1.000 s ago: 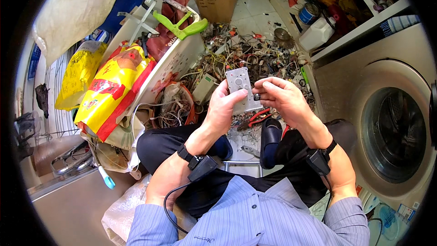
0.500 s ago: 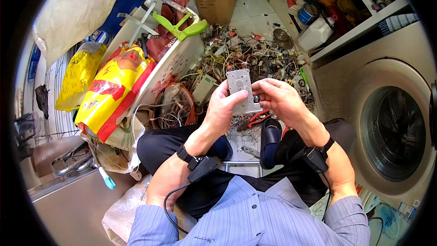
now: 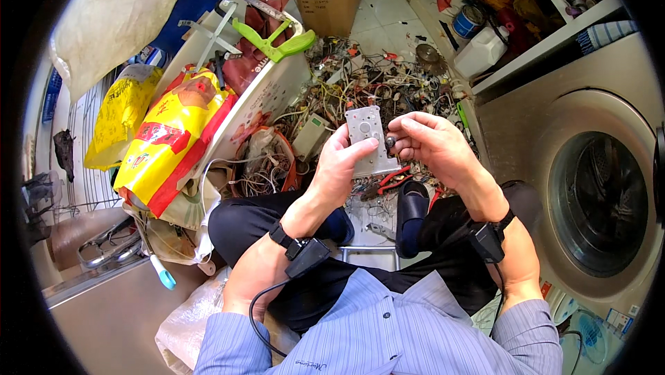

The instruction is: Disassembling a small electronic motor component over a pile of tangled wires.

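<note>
My left hand [image 3: 337,164] grips a flat silver metal plate [image 3: 365,125] by its left edge, the thumb lying across its face. Small holes and a round boss mark the plate. My right hand [image 3: 435,145] is closed just right of the plate. Between its fingertips is a small dark round part [image 3: 391,142]; its exact kind is unclear. Whether that part touches the plate's edge I cannot tell. Below the hands, red-handled pliers [image 3: 390,182] lie on the floor by my shoe.
A heap of wires and small scrap parts [image 3: 374,73] spreads beyond my hands. To the left stand a tilted white bin [image 3: 267,101] and a yellow-red bag [image 3: 173,132]. A front-loading washing machine [image 3: 512,115] flanks me at right. A cardboard box [image 3: 325,7] stands at the back.
My right hand has shifted slightly and turned, its fingers lifting a little. The small dark part now shows more at its fingertips. My left hand and the plate have barely moved.
</note>
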Demonstrator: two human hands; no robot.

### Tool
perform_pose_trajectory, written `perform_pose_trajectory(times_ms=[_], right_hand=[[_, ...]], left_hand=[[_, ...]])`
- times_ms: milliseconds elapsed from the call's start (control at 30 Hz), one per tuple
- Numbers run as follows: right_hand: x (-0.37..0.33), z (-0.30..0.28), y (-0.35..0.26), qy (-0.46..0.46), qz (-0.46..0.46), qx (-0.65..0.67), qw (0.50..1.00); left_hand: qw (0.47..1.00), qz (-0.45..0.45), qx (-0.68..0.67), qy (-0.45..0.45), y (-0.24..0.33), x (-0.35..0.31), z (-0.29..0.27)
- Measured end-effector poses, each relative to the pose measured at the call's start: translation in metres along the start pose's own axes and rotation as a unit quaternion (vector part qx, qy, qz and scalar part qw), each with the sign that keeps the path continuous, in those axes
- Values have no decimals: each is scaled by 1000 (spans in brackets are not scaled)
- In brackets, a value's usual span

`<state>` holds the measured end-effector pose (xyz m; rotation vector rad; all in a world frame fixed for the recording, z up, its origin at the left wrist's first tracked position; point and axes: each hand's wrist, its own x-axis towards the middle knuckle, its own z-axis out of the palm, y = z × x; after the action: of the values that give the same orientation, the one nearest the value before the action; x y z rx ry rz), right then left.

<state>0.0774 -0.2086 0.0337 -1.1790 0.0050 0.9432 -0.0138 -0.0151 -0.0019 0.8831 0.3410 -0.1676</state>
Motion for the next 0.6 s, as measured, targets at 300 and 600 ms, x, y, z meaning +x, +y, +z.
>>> perform_pose_trajectory(times_ms=[300,600], right_hand=[[0,-3,1,-1,-15,-35,999],[-2,1,6,1,-10,-28,1000]], left_hand=[[1000,6,6,-2,-1,0,3],[1000,8,7,0,0,-1,4]])
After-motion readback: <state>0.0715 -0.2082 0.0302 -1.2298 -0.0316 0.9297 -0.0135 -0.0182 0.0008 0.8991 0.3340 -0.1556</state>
